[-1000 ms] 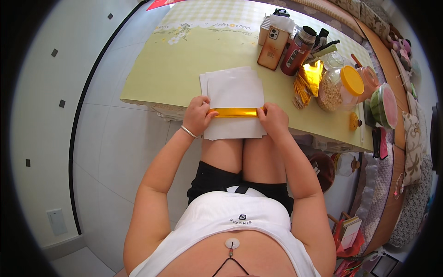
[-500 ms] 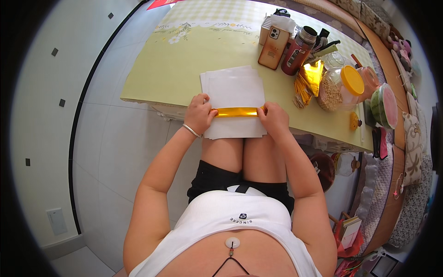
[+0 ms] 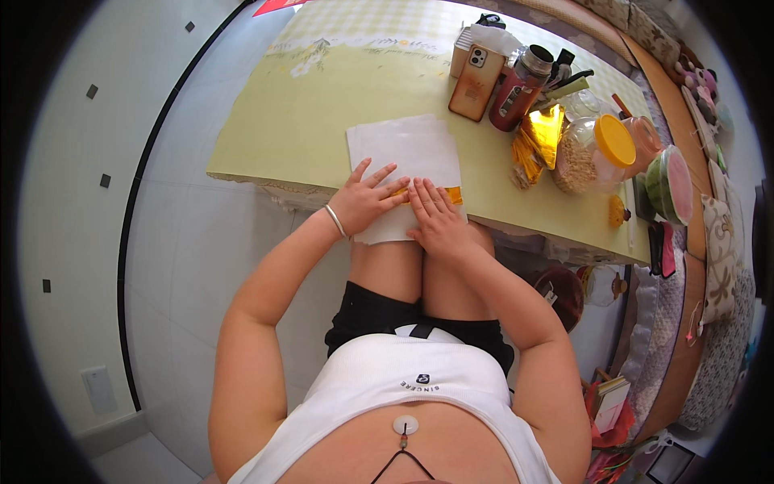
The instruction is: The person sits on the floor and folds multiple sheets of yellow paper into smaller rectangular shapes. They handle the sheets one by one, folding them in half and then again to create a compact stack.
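A stack of white paper sheets (image 3: 399, 139) lies at the table's near edge and overhangs it above my thighs. Across the sheets runs a shiny gold strip (image 3: 455, 196), its right end showing beside my fingers and most of the rest covered. My left hand (image 3: 364, 200), with a silver bangle at the wrist, lies with spread fingers over the strip's left part. Flat on the strip's middle rests my right hand (image 3: 439, 219), fingers stretched out, their tips close to the left hand's. Neither hand grips anything.
On the table (image 3: 266, 129), a phone (image 3: 477, 82) leans at the back near a red thermos (image 3: 516, 93). To the right are gold foil sheets (image 3: 544, 133), a yellow-lidded jar (image 3: 579, 160) and a cut watermelon (image 3: 671, 185). A brown bin (image 3: 562, 298) stands below.
Both hands have let go of the strip's ends and moved inward. Their fingers have opened and now lie flat over the gold strip on the paper.
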{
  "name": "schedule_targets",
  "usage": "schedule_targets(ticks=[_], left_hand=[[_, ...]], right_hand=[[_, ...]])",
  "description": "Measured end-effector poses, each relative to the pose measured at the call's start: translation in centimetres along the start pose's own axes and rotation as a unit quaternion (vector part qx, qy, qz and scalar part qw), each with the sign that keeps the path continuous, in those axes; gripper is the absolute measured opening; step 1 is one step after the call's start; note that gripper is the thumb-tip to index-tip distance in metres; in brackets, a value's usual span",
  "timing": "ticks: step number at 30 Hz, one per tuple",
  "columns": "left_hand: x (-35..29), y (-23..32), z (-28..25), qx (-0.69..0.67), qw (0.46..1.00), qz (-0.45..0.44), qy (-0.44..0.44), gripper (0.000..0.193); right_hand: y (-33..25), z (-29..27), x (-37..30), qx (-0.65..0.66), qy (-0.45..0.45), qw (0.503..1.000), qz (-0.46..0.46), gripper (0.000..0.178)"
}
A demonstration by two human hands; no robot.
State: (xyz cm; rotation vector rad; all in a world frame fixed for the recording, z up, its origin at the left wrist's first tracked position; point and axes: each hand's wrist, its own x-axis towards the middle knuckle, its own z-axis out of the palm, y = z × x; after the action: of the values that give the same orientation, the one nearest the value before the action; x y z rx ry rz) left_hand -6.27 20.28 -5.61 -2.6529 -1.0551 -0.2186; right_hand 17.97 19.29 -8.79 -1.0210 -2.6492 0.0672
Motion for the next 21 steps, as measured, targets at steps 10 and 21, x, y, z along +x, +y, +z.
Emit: schedule_targets(ticks=[10,21], left_hand=[[-1.1,1.4,-1.8,-0.117,0.984,-0.120,0.063,0.072],[-3.6,6.1,0.4,-0.117,0.956,-0.262,-0.059,0.115]], right_hand=[[1.0,-1.0,-0.2,-0.022,-0.016,0.997,0.071,0.081],[4.5,-1.3,-1.2,-0.072,0.022,0.997,0.004,0.055]])
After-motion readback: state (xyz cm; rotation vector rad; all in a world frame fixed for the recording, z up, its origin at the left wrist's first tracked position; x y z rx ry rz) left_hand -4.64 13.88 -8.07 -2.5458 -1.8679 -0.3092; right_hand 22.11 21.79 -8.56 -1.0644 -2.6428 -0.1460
